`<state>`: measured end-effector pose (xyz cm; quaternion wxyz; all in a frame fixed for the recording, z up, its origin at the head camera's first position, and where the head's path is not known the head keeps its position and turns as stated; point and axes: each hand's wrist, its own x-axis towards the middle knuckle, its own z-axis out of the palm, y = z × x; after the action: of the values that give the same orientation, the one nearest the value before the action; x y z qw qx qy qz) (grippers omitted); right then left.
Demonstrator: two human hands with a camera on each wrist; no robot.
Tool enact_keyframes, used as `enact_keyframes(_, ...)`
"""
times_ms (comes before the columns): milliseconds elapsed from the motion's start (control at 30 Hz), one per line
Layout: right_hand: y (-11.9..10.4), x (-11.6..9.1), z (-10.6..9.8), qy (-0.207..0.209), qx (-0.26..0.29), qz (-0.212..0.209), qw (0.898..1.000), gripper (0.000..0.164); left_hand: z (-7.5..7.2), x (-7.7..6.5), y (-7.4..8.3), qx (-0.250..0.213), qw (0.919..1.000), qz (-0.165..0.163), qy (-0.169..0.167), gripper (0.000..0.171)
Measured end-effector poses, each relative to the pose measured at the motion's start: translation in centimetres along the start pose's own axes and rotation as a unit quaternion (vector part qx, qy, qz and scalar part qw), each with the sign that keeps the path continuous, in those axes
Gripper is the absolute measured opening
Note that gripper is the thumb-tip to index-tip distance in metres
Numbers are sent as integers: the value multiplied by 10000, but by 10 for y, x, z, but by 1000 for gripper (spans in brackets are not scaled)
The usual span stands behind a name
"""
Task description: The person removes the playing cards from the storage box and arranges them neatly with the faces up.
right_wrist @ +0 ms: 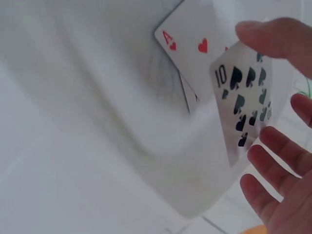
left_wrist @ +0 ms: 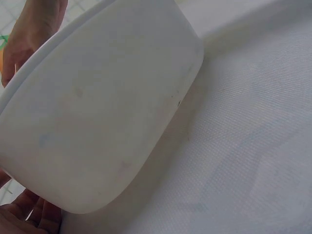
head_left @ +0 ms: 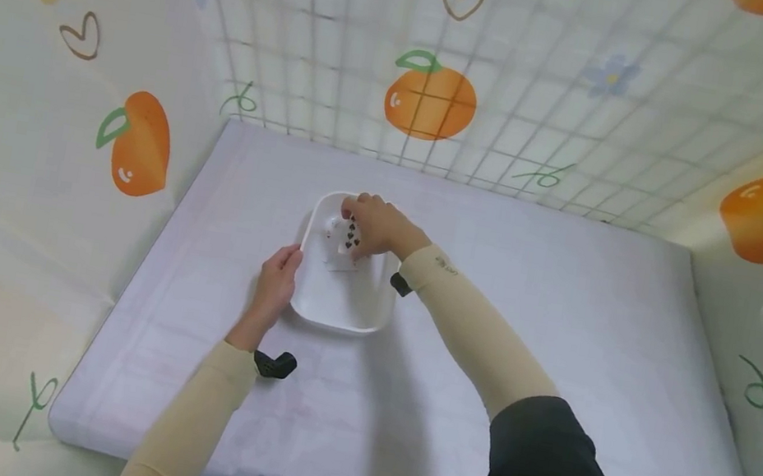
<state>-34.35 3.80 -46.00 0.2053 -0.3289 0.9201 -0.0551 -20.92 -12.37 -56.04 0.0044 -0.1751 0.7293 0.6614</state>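
Note:
A white plastic basin [head_left: 354, 328] sits on the white-covered surface, and my left hand [head_left: 275, 281] grips its left side at the rim. In the left wrist view, the fingers of that hand [left_wrist: 30, 214] lie curled by the basin's outer wall [left_wrist: 107, 102]. Over the basin, my right hand [head_left: 383, 227] holds a ten of spades playing card [right_wrist: 242, 100] between thumb and fingers. Below it, inside the basin, lie an ace of hearts [right_wrist: 187, 46] and at least one card partly covered by it.
The white-covered table [head_left: 519, 360] extends around the basin. A wire grid [head_left: 323, 37] stands behind it, with orange-printed cloth [head_left: 3, 211] at the sides. Dark wrist cameras [head_left: 275, 365] are strapped at both sleeves.

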Motion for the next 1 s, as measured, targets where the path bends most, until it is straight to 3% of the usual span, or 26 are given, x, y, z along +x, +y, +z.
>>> enact_keyframes(200,6,-16,-13,179,-50,65,9998,69,2,-1,-1,104,9999,108,43,44)
enact_keyframes(500,26,-40,-20,408,-76,190,9990,66,3,-6,1,39,10000,-56,5,45)
enact_keyframes(1000,78,-89,-25,546,253,694,9958,68,9,-11,2,362,9991,-195,60,52)
